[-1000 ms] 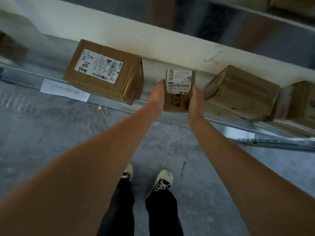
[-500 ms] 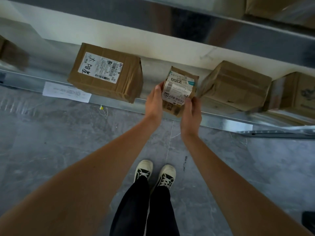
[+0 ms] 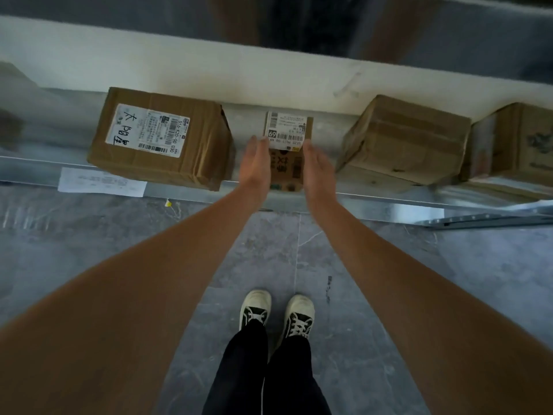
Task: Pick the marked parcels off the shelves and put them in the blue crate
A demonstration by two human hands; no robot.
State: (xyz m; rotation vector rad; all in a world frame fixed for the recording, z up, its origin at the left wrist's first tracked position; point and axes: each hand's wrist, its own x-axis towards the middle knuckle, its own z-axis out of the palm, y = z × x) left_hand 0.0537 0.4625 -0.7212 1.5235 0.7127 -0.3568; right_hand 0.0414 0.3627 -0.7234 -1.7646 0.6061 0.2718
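A small brown parcel [image 3: 288, 136] with a white barcode label marked 69 stands on the low metal shelf [image 3: 374, 200], in the gap between larger boxes. My left hand [image 3: 254, 166] lies flat against the parcel's left side with straight fingers. My right hand [image 3: 318, 169] lies the same way along its right side. Whether the palms press the parcel I cannot tell. The blue crate is not in view.
A large box [image 3: 161, 139] with a handwritten label sits left of the parcel. Another taped box [image 3: 404, 139] and a further box [image 3: 514, 145] sit to the right. A paper slip [image 3: 101, 182] hangs on the shelf edge. Grey floor and my shoes [image 3: 276, 311] lie below.
Half a second ago both hands held the parcel lifted and tilted toward me. Now it stands upright on the shelf again and my fingers have straightened beside it.
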